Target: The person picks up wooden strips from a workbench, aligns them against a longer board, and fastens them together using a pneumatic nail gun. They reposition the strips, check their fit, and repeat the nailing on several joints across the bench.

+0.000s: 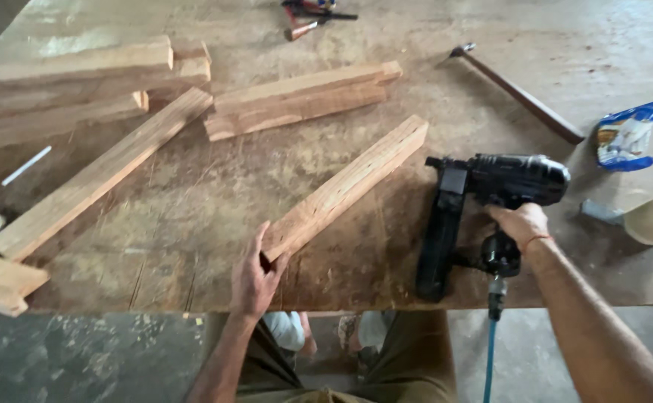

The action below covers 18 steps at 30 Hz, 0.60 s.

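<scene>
Nearest, my left hand (pixel 254 275) pinches the pale wooden batten's (pixel 345 186) end, steadying it on the table (pixel 192 216); right hand (pixel 519 222) wraps the black nail gun (pixel 491 201)

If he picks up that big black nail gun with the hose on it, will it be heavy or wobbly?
The bulky black nail gun probably feels heavy for its size, and top-heavy. The right hand grips its handle. The blue air hose hanging off the worn wooden workbench may tug it backwards. It looks stiff, so it shouldn't bend.
</scene>
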Each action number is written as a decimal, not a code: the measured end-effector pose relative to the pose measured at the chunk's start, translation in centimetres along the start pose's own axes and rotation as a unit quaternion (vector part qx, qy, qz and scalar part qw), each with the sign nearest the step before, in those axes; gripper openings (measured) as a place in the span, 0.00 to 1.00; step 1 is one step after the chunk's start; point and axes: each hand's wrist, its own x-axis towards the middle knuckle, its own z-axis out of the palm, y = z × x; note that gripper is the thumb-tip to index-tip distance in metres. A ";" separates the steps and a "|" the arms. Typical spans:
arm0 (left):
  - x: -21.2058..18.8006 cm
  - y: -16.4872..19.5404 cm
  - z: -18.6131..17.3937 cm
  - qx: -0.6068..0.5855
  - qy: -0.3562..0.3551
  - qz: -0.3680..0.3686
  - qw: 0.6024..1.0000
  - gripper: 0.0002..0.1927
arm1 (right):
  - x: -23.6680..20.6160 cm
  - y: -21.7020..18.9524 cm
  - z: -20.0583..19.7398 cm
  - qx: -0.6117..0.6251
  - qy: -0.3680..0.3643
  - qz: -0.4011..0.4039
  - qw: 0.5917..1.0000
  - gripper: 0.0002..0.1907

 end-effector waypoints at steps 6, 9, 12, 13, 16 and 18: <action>-0.9 -0.9 0.6 -0.019 0.043 0.038 0.998 0.39 | -0.6 -0.3 -0.1 -0.111 0.025 -0.005 0.994 0.33; -1.2 -0.7 -0.5 -0.098 0.020 -0.063 0.993 0.42 | -0.7 -0.8 0.2 -0.179 0.035 -0.024 0.983 0.35; -1.6 -0.9 -1.0 -0.170 0.023 -0.095 0.981 0.43 | -1.1 -0.8 0.5 -0.149 0.039 -0.016 0.988 0.35; -1.8 -1.1 -1.0 -0.196 0.024 -0.112 0.974 0.43 | -1.1 -0.8 0.5 -0.153 0.050 -0.025 0.987 0.35; -2.1 -2.4 -0.7 -0.257 0.063 -0.131 0.955 0.37 | -1.1 -0.8 0.4 -0.177 0.052 -0.043 0.982 0.36; -2.1 -3.6 -0.4 -0.287 0.101 -0.132 0.943 0.33 | -1.0 -0.8 0.4 -0.181 0.045 -0.047 0.981 0.37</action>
